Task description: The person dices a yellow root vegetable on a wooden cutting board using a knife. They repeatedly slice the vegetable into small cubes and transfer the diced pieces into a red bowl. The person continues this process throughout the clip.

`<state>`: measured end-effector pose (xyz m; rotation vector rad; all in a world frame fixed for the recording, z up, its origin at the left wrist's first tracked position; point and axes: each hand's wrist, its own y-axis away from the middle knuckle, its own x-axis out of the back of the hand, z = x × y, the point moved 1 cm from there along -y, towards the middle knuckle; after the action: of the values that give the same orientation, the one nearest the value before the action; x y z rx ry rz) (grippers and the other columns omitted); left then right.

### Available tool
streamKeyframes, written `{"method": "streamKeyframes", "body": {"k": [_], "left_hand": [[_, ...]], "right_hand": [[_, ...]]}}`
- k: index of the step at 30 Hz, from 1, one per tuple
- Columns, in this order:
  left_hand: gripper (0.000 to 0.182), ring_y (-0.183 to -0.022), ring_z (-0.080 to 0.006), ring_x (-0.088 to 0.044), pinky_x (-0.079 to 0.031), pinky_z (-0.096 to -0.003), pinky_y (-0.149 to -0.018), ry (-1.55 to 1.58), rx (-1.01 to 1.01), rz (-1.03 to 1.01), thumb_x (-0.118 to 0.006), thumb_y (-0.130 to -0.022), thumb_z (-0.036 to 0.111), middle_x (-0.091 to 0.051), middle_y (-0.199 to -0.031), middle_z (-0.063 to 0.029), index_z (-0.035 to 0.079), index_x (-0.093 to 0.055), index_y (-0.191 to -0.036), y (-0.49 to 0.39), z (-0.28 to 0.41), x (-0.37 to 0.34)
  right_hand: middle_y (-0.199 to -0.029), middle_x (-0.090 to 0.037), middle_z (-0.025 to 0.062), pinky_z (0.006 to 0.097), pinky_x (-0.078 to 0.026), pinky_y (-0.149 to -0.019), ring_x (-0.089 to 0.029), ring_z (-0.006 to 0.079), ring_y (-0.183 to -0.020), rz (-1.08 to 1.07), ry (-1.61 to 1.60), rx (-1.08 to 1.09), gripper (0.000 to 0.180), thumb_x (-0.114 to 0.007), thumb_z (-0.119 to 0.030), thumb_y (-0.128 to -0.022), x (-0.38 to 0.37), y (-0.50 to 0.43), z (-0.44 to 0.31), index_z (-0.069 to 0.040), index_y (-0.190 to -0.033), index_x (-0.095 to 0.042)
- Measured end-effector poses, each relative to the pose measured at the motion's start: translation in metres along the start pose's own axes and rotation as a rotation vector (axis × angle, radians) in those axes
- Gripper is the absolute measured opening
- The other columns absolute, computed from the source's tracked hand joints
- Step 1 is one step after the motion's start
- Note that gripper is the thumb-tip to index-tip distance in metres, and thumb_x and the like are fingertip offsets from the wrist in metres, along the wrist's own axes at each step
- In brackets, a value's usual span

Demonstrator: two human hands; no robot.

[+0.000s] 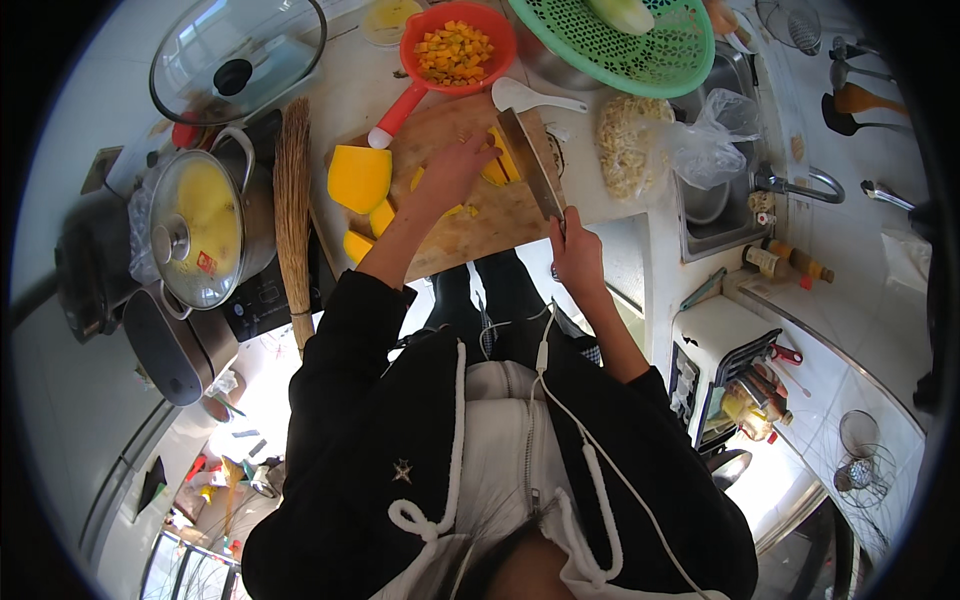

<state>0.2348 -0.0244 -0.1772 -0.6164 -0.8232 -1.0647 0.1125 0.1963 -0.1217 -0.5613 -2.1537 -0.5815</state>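
Note:
My right hand (pixel 579 251) grips the handle of a cleaver (pixel 531 165). Its blade stands at the right side of some orange-yellow pumpkin slices (pixel 501 166). The fingers of my left hand (pixel 456 171) rest on those slices and hold them against the wooden cutting board (pixel 502 225); the palm side is hidden. Left of my left forearm lies a large pumpkin chunk (pixel 360 178), with smaller wedges (pixel 358 245) below it. Small pumpkin bits (pixel 471 211) are scattered on the board. Past the board's far edge, a red plastic scoop (pixel 505 56) contains diced pumpkin (pixel 454 56).
A white spoon (pixel 517 96) lies beyond the board. To the right are a green colander (pixel 675 67), a bagged food (pixel 630 146) and a sink (pixel 739 236). A straw brush (pixel 291 202) and a lidded pot (pixel 259 225) stand left, below a glass lid (pixel 202 45).

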Motion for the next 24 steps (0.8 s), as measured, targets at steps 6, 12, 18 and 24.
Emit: {"method": "streamKeyframes", "body": {"k": [6, 12, 18, 24], "left_hand": [[0.046, -0.107, -0.0323, -0.061, -0.052, -0.0408, -0.09, 0.061, -0.049, 0.055, -0.061, -0.079, -0.003, -0.057, -0.129, -0.0093, 0.008, -0.063, -0.123, 0.01, 0.005, -0.01], [0.047, -0.11, -0.0325, -0.06, -0.052, -0.0406, -0.092, 0.033, -0.031, 0.029, -0.061, -0.08, 0.001, -0.057, -0.132, -0.0077, 0.009, -0.062, -0.127, 0.006, 0.002, -0.014], [0.043, -0.105, -0.031, -0.062, -0.052, -0.0402, -0.09, 0.007, 0.001, 0.012, -0.061, -0.083, 0.004, -0.058, -0.131, -0.0065, 0.009, -0.063, -0.126, 0.006, -0.002, -0.019], [0.043, -0.103, -0.0311, -0.062, -0.053, -0.0407, -0.09, 0.026, 0.006, 0.012, -0.061, -0.084, 0.005, -0.058, -0.13, -0.0073, 0.009, -0.062, -0.126, 0.005, -0.003, -0.019]], "right_hand": [[-0.072, -0.064, 0.0253, 0.0582, -0.05, -0.063, -0.063, 0.0487, -0.07, -0.114, 0.148, -0.018, 0.02, -0.05, -0.025, -0.102, -0.006, -0.007, -0.011, -0.005, -0.102, -0.046], [-0.074, -0.065, 0.0274, 0.0601, -0.051, -0.064, -0.064, 0.05, -0.071, -0.14, 0.169, -0.021, 0.02, -0.05, -0.024, -0.101, -0.001, -0.013, -0.023, -0.005, -0.105, -0.045], [-0.076, -0.066, 0.0279, 0.0604, -0.051, -0.066, -0.064, 0.0501, -0.072, -0.178, 0.181, -0.065, 0.022, -0.052, -0.023, -0.1, 0.003, -0.013, -0.035, -0.004, -0.107, -0.046], [-0.077, -0.066, 0.0281, 0.0603, -0.052, -0.068, -0.065, 0.05, -0.073, -0.218, 0.241, -0.064, 0.022, -0.05, -0.025, -0.101, 0.01, -0.019, -0.038, -0.004, -0.106, -0.045]]}}
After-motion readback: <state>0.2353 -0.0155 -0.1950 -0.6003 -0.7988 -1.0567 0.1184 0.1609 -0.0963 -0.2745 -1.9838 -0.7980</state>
